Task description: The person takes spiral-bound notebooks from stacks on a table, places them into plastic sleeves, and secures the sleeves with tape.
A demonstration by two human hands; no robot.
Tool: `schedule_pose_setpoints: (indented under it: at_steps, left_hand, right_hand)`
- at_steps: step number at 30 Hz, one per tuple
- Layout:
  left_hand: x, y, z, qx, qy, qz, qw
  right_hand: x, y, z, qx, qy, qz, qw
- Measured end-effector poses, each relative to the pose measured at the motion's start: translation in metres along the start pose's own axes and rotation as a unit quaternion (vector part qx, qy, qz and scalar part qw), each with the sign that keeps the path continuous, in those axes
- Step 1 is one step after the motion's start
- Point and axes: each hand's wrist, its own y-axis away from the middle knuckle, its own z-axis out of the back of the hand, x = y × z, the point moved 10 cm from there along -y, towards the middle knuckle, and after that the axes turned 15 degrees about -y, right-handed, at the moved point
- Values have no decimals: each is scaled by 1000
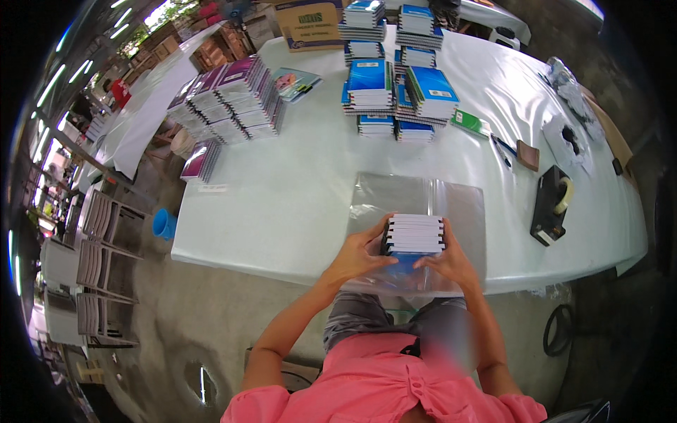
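Between my two hands is a small stack of spiral notebooks (416,233), white page edges facing up and a blue cover towards me. My left hand (367,250) grips its left side, thumb across the near face. On the opposite side my right hand (451,257) holds it the same way, fingers along the edge. Beneath the stack, clear plastic sheets or bags (458,211) lie flat at the front edge of the table. The stack's underside is hidden.
Blue notebook piles (370,77) stand at the back, purple-covered bundles (233,99) at the back left. To the right are a tape dispenser (550,208), a brown block (527,155), pens (502,151), a green box (471,123) and crumpled plastic (564,141). A blue bucket (164,224) sits on the floor.
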Motion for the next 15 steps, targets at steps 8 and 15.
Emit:
schedule_pose_setpoints:
  at_steps: [8, 15]
  left_hand:
    - [-9, 12, 9, -52, -104, -34, 993]
    - [-12, -26, 19, -43, -91, 28, 994]
  right_hand:
    - [-1, -2, 6, -31, 26, -5, 999]
    - [10, -21, 29, -71, -53, -12, 996]
